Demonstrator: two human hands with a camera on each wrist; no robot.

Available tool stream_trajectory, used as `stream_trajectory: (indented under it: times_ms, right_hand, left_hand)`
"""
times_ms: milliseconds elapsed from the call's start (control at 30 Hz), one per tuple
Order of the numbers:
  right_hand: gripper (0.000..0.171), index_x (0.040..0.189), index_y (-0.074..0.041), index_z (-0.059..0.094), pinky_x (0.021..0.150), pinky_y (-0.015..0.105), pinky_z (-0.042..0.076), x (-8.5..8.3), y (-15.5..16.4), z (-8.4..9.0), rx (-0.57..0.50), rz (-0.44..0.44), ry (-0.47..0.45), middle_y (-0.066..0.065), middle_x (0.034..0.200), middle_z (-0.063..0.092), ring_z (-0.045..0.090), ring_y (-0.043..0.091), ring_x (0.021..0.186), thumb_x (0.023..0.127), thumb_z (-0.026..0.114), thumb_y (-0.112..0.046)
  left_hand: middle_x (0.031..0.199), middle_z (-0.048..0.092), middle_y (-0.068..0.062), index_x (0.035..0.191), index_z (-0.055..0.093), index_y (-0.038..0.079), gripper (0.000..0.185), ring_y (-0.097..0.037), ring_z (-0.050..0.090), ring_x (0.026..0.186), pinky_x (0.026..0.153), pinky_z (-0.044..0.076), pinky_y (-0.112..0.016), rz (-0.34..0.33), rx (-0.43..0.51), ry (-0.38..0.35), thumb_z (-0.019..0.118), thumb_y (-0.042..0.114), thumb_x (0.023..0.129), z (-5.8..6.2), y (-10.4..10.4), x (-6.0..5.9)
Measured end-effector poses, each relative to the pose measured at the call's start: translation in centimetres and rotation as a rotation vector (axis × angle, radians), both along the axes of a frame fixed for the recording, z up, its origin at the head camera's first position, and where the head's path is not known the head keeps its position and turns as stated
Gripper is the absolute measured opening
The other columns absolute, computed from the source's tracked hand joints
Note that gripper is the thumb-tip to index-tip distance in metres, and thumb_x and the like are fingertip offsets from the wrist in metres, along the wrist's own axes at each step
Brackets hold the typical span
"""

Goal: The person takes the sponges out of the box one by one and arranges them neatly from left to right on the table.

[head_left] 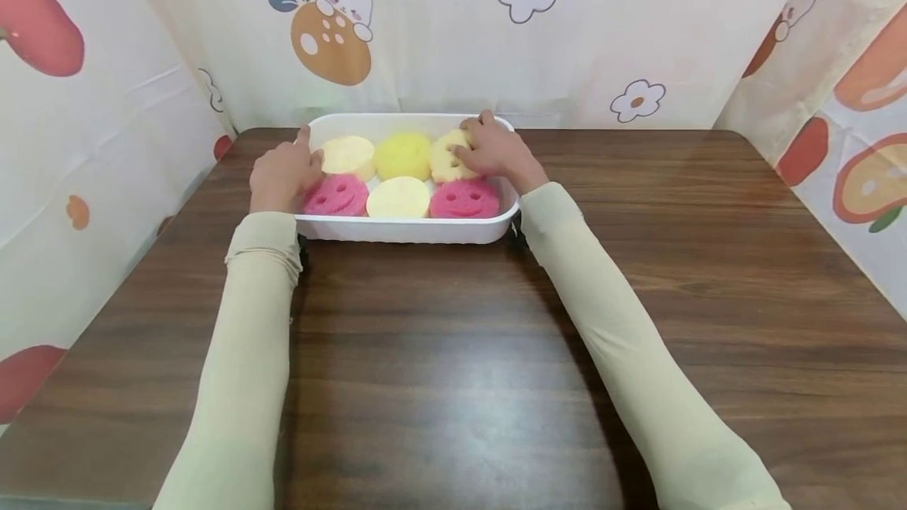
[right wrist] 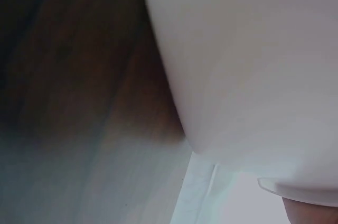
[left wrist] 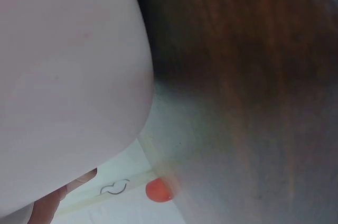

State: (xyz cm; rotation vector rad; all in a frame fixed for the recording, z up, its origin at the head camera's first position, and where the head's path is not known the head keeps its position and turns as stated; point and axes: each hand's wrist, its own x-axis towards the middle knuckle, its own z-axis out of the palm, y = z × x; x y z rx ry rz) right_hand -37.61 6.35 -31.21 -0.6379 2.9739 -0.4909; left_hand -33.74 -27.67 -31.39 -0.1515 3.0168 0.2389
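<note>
Head view: the left grip point(head_left: 283, 171) hides part of the tray's point(head_left: 397, 231) left rim. The right grip point(head_left: 492, 149) partly covers the rear right sponge point(head_left: 442, 169). Both sleeves point(head_left: 241, 352) are cut off by the bottom edge. Left wrist view: the tray exceeds the top and left edges and hides most of the left grip. Right wrist view: the lower right corner cuts off the right grip. The desk point(head_left: 453, 352) is blurred in both wrist views.
</note>
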Motion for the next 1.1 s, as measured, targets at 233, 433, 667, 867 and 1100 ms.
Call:
stream_trajectory:
  times_ms: [233, 433, 667, 867, 1100]
  right_hand:
    - [0.062, 0.150, -0.013, 0.036, 0.107, 0.054, 0.042, 0.14, -0.04, -0.01, -0.062, -0.015, -0.008, 0.015, 0.143, 0.041, 0.051, 0.032, 0.121, 0.097, 0.048, -0.044]
    - [0.055, 0.147, -0.017, 0.038, 0.110, 0.052, 0.039, 0.04, 0.21, 0.04, -0.142, -0.014, 0.001, 0.013, 0.146, 0.040, 0.049, 0.030, 0.125, 0.098, 0.047, -0.040]
    - [0.049, 0.146, -0.019, 0.039, 0.111, 0.051, 0.039, 0.03, 0.30, -0.24, -0.159, -0.008, -0.004, 0.012, 0.145, 0.042, 0.048, 0.028, 0.127, 0.100, 0.043, -0.037]
    - [0.049, 0.148, -0.016, 0.037, 0.114, 0.049, 0.037, -0.01, 0.37, -0.37, -0.157, -0.005, -0.004, 0.012, 0.148, 0.042, 0.045, 0.027, 0.131, 0.102, 0.038, -0.033]
    - [0.047, 0.148, -0.014, 0.038, 0.116, 0.044, 0.035, -0.33, 0.51, -0.50, -0.210, 0.004, 0.001, 0.011, 0.149, 0.042, 0.043, 0.024, 0.131, 0.104, 0.033, -0.030]
  left_hand:
    - [0.148, 0.038, -0.037, 0.159, -0.006, 0.011, 0.073, -0.057, 0.048, 0.122, 0.100, 0.042, -0.068, 0.000, -0.003, 0.014, 0.026, 0.045, 0.104, -0.11, -0.01, 0.31]
    - [0.147, 0.039, -0.037, 0.159, -0.006, 0.012, 0.073, -0.055, 0.051, 0.117, 0.098, 0.045, -0.067, 0.006, 0.005, 0.020, 0.027, 0.045, 0.104, 0.04, 0.27, 0.36]
    - [0.143, 0.044, -0.036, 0.159, -0.005, 0.012, 0.073, -0.054, 0.053, 0.116, 0.097, 0.045, -0.067, 0.009, 0.004, 0.017, 0.028, 0.046, 0.103, -0.28, 0.42, 0.40]
    - [0.142, 0.045, -0.036, 0.160, -0.004, 0.012, 0.073, -0.054, 0.053, 0.115, 0.098, 0.044, -0.068, 0.007, 0.002, 0.030, 0.028, 0.046, 0.103, -0.61, 0.42, 0.32]
    - [0.142, 0.044, -0.036, 0.160, -0.004, 0.012, 0.073, -0.054, 0.053, 0.115, 0.097, 0.044, -0.068, 0.006, -0.005, 0.038, 0.027, 0.047, 0.104, -0.44, 0.38, 0.23]
